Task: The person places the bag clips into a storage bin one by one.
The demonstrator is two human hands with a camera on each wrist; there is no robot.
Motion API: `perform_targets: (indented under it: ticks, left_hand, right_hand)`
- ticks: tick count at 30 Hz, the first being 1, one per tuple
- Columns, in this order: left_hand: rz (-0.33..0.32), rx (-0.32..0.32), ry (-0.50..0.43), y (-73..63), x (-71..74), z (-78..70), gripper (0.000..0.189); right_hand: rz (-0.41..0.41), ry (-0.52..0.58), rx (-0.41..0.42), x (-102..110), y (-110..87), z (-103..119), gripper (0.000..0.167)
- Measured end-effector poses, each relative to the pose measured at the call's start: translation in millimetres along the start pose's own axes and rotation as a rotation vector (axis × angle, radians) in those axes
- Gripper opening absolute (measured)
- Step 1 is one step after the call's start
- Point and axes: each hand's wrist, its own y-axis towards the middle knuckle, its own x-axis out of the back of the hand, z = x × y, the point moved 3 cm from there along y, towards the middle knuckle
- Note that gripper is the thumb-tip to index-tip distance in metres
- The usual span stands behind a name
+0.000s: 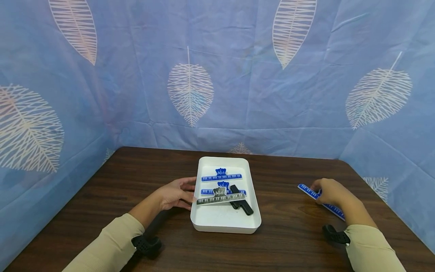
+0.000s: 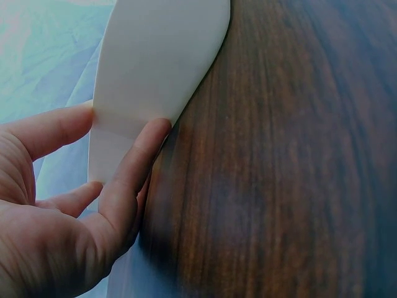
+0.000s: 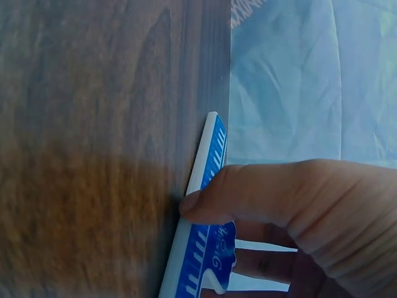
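Note:
My right hand (image 1: 329,194) pinches a blue keyboard-patterned music clip (image 1: 334,210) at the right of the table. In the right wrist view the thumb presses on the clip's long bar (image 3: 214,149), with other fingers behind its lettered handle. My left hand (image 1: 175,193) touches the left side of a white tray (image 1: 224,223), fingers extended along its outer wall (image 2: 161,56). Inside the tray lie two blue music clips, one (image 1: 221,177) farther back and one (image 1: 206,192) partly covered by a black-and-white keyboard-patterned clip (image 1: 221,198). A black angular piece (image 1: 245,206) lies beside them.
The dark wooden table (image 1: 282,241) holds the tray near its middle. Blue cloth (image 1: 238,94) with pale leaf prints hangs behind the table and along both sides. Black bands (image 1: 147,245) are worn on both wrists.

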Motion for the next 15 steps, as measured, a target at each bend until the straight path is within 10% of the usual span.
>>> perform_targets:
  ticks: [15]
  left_hand:
    - [0.009,-0.002,-0.003,0.6,0.8,0.5,0.085]
  right_hand:
    - [0.009,-0.011,0.025,5,1.0,20,0.028]
